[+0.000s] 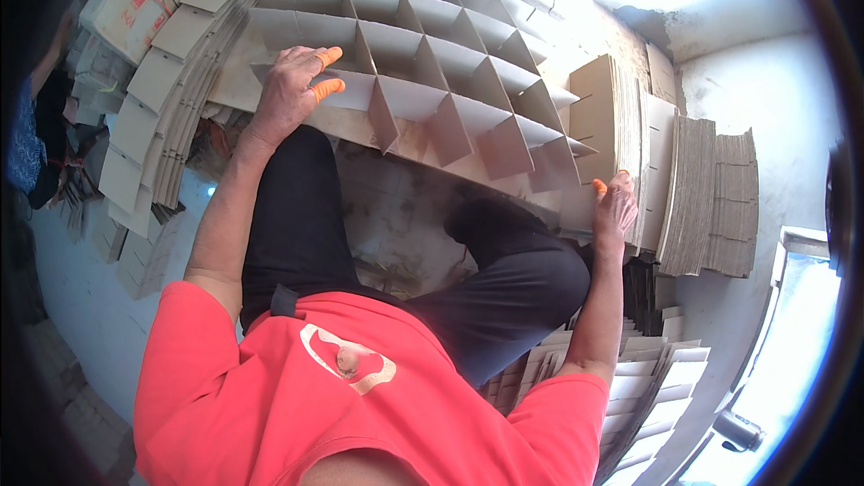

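Observation:
A partition grid point(423, 63) of interlocked grey-brown cardboard strips stands on a board over my knees. My left hand point(292, 85) is at its near left corner, over the end of the nearest long strip. Orange covers sit on its thumb and forefinger, which are spread apart with nothing between them. At the right, my right hand point(616, 205) is at the near end of an upright stack of slotted cardboard strips point(592, 108). Its orange-tipped thumb and forefinger are closed about the edge of a strip there; its other fingers are partly hidden.
More cardboard stacks point(706, 189) stand at the far right. Layered slotted sheets point(148, 130) lean along the left, near a white carton point(135, 0) with red marks. Further sheets point(652, 387) lie low at the right. Part of another person in blue clothing point(27, 148) shows at the left edge.

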Demonstrator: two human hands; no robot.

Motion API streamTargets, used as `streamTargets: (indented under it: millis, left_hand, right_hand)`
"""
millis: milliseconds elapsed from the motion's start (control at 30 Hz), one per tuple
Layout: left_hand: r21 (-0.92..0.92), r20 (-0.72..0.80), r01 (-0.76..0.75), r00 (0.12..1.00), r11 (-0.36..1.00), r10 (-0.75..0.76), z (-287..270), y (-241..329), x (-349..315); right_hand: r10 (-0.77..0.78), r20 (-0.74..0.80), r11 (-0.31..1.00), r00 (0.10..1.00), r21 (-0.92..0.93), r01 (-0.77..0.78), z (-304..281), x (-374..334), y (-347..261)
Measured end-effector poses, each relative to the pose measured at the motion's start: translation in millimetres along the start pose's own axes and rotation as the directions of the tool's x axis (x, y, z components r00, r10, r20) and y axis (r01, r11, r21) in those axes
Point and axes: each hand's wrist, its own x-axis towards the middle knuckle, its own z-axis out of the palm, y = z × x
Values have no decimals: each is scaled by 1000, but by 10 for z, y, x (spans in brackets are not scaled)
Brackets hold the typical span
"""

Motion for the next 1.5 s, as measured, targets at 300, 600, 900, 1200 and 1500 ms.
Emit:
streamTargets:
  millis: [300,600,900,1200,1500]
  left_hand:
    - [-31,8,-33,999,999,33,16,3,14]
    - [22,-84,35,996,999,-33,-210,-151,-43]
    - [145,-32,140,990,980,-136,-311,-481,-183]
    - [93,-14,189,982,978,-189,-249,-587,-247]
    - [105,-25,124,992,987,-122,-245,-587,-198]
  right_hand:
    - [98,23,993,995,71,-99,-25,150,41]
    - [194,-714,852,673,462,245,-981,372,-285]
    - [-125,-307,414,943,848,331,-1696,488,-1958]
    - [-364,-286,216,886,900,379,-1757,493,-3099]
    - [-394,-166,305,904,904,299,-1762,509,-3470]
